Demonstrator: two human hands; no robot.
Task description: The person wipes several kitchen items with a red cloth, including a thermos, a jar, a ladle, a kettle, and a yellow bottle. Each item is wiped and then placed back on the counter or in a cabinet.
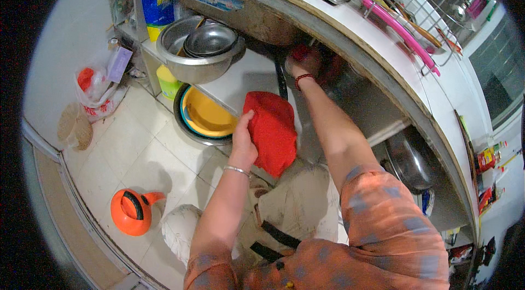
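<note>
My left hand (245,140) grips the near side of a red bag or cloth (272,136), in front of the cabinet's shelf. My right arm reaches under the counter, and my right hand (304,62) is in the shadow at the back. Something dark red (301,51) shows at its fingers, too dim to name; whether it is held is unclear. A black handle (281,78) stands out over the shelf just left of that hand. On the white shelf (258,85), a large metal basin (197,66) has smaller metal bowls (211,39) in it.
Yellow and dark basins (209,113) are stacked under the shelf. An orange kettle (131,213) stands on the tiled floor, with a plastic bag (96,97) by the wall. The counter's edge (369,56) curves over my right arm; a wire rack (410,7) sits above. A metal pot (414,162) is at right.
</note>
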